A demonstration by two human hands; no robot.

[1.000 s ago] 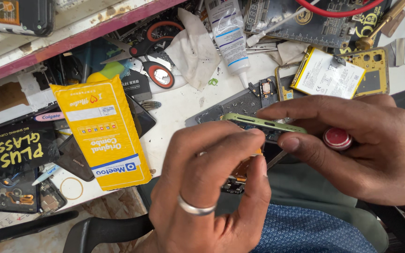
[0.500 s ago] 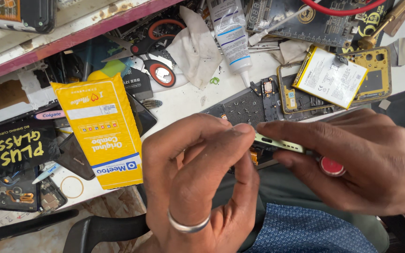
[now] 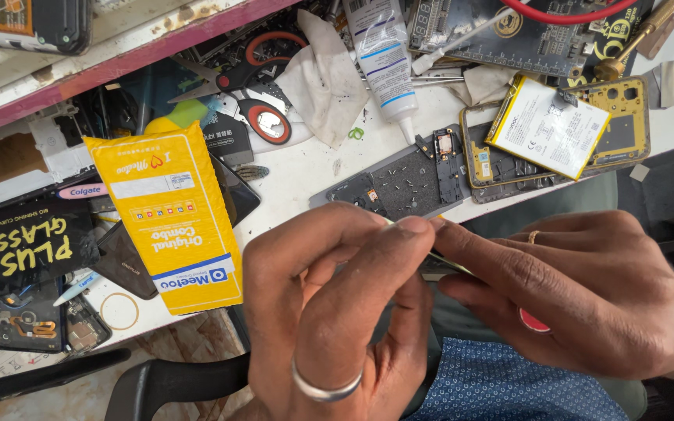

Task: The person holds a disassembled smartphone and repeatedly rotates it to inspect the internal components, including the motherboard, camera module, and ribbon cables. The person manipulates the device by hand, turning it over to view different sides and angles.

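Left hand (image 3: 329, 312) pinching the thin green frame strip (image 3: 448, 262), right hand (image 3: 579, 296) gripping its far end.
Both hands are closing in tighter than a second ago, hiding most of the strip above the phone midframe (image 3: 407, 183).

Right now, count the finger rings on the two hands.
2: a plain silver band on the left hand, and a thin gold ring on the right hand. Others may be hidden underneath.

Phone repair workshop: cluttered white bench (image 3: 306, 175) carrying an opened phone chassis (image 3: 403, 181), a loose battery (image 3: 548, 126), scissors (image 3: 255, 93) and a glue tube (image 3: 384, 58) across the upper frame.
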